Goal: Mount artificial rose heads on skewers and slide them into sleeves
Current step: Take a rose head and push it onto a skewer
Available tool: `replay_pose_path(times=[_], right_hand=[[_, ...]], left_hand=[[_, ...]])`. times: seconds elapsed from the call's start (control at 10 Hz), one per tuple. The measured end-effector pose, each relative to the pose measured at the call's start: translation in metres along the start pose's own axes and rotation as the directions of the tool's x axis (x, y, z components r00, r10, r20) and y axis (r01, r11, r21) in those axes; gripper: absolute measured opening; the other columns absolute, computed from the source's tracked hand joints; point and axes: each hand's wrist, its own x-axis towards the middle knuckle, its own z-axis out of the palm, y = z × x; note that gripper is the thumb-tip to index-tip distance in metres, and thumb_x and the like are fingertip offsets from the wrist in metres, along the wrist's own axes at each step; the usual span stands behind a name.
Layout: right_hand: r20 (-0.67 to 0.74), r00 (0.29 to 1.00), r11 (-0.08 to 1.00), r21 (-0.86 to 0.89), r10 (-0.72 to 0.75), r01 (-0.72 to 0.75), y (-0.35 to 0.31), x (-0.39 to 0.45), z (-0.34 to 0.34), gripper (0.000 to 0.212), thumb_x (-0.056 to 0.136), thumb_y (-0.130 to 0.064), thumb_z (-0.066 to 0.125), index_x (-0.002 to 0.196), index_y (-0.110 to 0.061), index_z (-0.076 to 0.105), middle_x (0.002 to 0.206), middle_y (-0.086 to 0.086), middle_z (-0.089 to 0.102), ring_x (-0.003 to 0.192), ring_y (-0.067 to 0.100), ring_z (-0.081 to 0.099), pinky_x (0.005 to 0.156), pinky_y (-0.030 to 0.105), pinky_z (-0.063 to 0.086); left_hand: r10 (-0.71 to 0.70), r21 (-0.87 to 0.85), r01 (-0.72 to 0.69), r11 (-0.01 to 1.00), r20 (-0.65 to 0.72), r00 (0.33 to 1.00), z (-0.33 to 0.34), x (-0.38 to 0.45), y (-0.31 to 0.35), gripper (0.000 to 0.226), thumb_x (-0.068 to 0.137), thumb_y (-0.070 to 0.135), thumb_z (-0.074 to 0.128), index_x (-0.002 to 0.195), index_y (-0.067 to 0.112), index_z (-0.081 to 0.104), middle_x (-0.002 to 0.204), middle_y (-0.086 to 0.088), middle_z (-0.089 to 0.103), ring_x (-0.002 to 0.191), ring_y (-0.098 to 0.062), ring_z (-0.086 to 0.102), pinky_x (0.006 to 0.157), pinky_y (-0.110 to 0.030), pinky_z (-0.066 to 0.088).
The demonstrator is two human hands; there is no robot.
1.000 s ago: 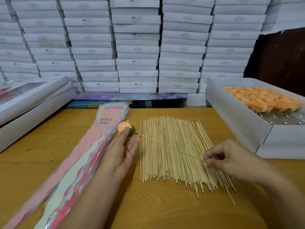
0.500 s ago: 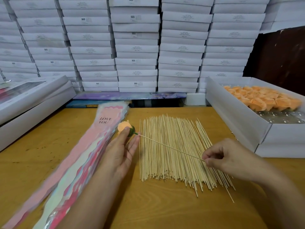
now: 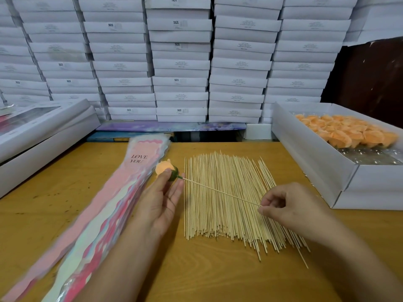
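1. Nothing has visibly shifted since the earlier frames in the head view: both hands hold as before.
2. Left hand (image 3: 162,203) pinches the peach fabric rose head with green base (image 3: 166,168); right hand (image 3: 290,209) pinches the thin bamboo skewer (image 3: 220,191) at its far end, likely steadying the push into the base.
3. Pink "LOVE YOU" plastic sleeves (image 3: 113,199) lie just left; bare wooden table (image 3: 218,275) in front leaves room.

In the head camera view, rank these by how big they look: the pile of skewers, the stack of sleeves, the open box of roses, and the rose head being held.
1. stack of sleeves
2. pile of skewers and open box of roses: too close to rank, and the box runs off frame
3. rose head, by far the smallest
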Motion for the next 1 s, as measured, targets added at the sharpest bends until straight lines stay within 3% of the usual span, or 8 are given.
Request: replay_pose_path(times=[0.4,0.5,0.7,0.9,1.0], right_hand=[[0.008,0.999,0.989,-0.142,-0.031,0.032,0.001,-0.001,0.003,0.016,0.093,-0.039,0.066,0.08,-0.033,0.074,0.071,-0.014,0.07,0.068,0.001,0.063,0.047,0.013,0.044],[0.038,0.999,0.985,-0.167,-0.034,0.04,0.002,0.0,0.004,0.018,0.096,-0.039,0.061,0.084,-0.032,0.073,0.072,-0.011,0.071,0.063,0.008,0.064,0.047,0.017,0.042],[0.077,0.996,0.993,-0.102,-0.051,0.059,0.004,0.002,0.009,0.031,0.099,-0.03,0.059,0.069,-0.03,0.067,0.063,-0.023,0.066,0.043,0.002,0.048,0.041,0.017,0.037],[-0.064,0.997,0.999,-0.024,-0.048,0.047,-0.001,0.003,0.01,0.011,0.085,-0.033,0.077,0.082,-0.035,0.066,0.069,-0.012,0.066,0.074,-0.013,0.057,0.057,0.005,0.041],[-0.119,0.99,0.996,-0.058,-0.071,0.065,-0.002,0.002,0.013,0.018,0.084,-0.031,0.078,0.071,-0.033,0.066,0.067,-0.012,0.065,0.077,-0.012,0.057,0.061,0.005,0.042]], left_hand=[[-0.009,-0.006,0.009,1.0,0.022,1.0,0.0,-0.001,0.0,0.011,0.093,0.003,0.062,0.101,-0.003,0.065,0.083,-0.018,0.076,0.072,-0.018,0.077,0.058,-0.023,0.061],[-0.004,0.0,0.004,1.0,0.023,1.0,0.0,-0.001,0.0,0.01,0.093,0.004,0.062,0.101,-0.002,0.066,0.083,-0.017,0.077,0.072,-0.018,0.077,0.057,-0.022,0.061],[0.001,-0.003,-0.001,1.0,0.005,1.0,-0.001,0.0,0.0,0.011,0.093,0.005,0.063,0.101,-0.002,0.066,0.083,-0.017,0.077,0.072,-0.017,0.077,0.057,-0.022,0.061],[0.022,-0.021,-0.023,1.0,-0.027,0.999,-0.001,0.002,-0.001,0.007,0.093,0.005,0.064,0.095,-0.001,0.068,0.081,-0.015,0.077,0.073,-0.017,0.077,0.058,-0.022,0.061],[0.029,-0.018,-0.03,0.999,-0.032,0.999,-0.002,0.002,-0.001,0.007,0.093,0.005,0.064,0.094,-0.001,0.068,0.083,-0.015,0.077,0.074,-0.017,0.077,0.061,-0.022,0.061]])
